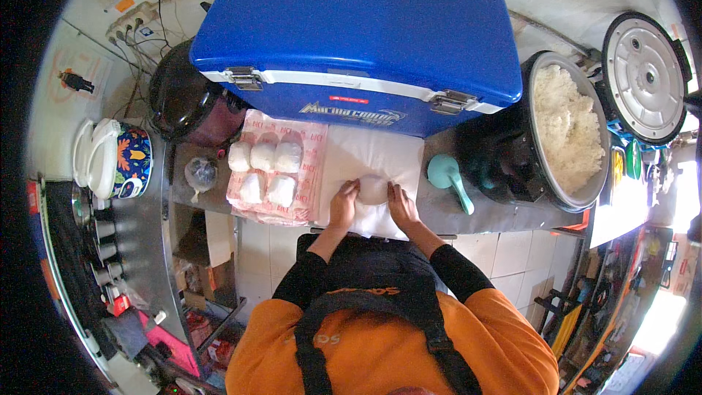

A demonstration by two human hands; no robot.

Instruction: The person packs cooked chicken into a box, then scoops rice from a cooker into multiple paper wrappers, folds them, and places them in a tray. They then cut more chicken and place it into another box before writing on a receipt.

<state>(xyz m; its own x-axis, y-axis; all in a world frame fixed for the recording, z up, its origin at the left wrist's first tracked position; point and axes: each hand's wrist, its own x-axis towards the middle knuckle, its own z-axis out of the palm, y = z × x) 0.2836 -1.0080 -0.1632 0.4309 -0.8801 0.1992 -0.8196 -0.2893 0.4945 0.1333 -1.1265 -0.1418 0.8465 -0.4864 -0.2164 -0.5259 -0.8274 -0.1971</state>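
A pale round bundle (373, 188) rests on sheets of white wrapping paper (378, 148) spread before me on the dark counter. My left hand (344, 204) grips its left side, fingers bent inward. From the right, my right hand (403, 206) holds the opposite side in the same way. Whether the bundle is rice beneath paper or a bare portion, I cannot tell. Left of it, several white wrapped bundles (263, 157) sit in two rows on a stack of red-printed paper (313, 175). A turquoise scoop (445, 171) lies on the counter to the right.
A large blue cooler box (351, 22) stands behind the paper. At right is a black rice warmer (499, 148) full of white rice (567, 126), its round lid (647, 77) swung up. A dark appliance (189, 93) and a small knotted plastic bag (201, 173) are at left.
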